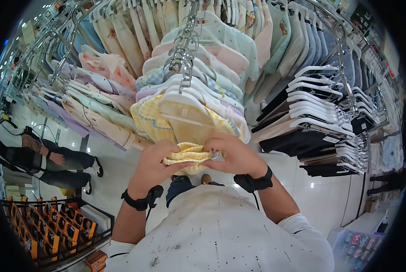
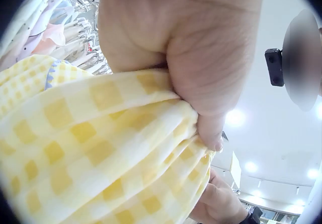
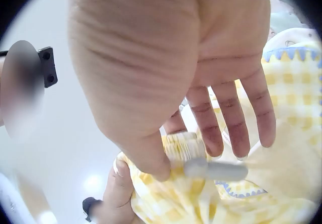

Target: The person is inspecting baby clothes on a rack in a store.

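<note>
In the head view both hands hold the gathered elastic waistband [image 1: 189, 155] of a yellow-and-white checked garment in front of the chest. My left hand [image 1: 155, 163] grips its left end, thumb [image 2: 209, 131] pressed over the folded cloth in the left wrist view. At the other end my right hand [image 1: 237, 156] pinches the band between thumb and index finger, while its other fingers [image 3: 232, 118] extend. A blurred grey piece [image 3: 216, 170] lies beside that thumb. Just beyond hangs a checked top [image 1: 148, 115] with blue scalloped edging, on a white hanger [image 1: 181, 97].
Pastel clothes [image 1: 94, 111] crowd the rack on the left. Dark garments on stacked white hangers [image 1: 314, 109] project at the right. A metal rack arm [image 1: 182, 54] points toward me. Low at left stands a black-framed display [image 1: 53, 226]; a person [image 1: 44, 154] stands above it.
</note>
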Demonstrator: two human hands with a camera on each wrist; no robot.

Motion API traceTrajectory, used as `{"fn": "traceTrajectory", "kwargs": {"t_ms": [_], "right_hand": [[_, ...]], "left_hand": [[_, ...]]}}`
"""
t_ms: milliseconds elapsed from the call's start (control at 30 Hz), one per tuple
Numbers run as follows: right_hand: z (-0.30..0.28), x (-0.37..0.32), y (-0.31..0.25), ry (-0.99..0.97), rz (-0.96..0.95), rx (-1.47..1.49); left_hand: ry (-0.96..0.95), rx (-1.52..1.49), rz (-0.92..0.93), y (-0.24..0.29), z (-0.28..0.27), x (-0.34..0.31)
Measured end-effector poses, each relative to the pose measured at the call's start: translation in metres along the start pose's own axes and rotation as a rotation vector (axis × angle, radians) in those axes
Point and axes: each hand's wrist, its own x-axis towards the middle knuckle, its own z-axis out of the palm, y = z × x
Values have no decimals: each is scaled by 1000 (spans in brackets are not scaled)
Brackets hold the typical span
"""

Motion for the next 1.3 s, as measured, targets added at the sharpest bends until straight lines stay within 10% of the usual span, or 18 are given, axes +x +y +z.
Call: {"fn": "traceTrajectory", "kwargs": {"t_ms": [700,1300], "right_hand": [[-13,-1,-11,114,-1,106],[-23,-14,-21,-131,27,190]], "left_hand": [[200,127,276,12,1,0],[-253,-9,140,-5,2,9]]}}
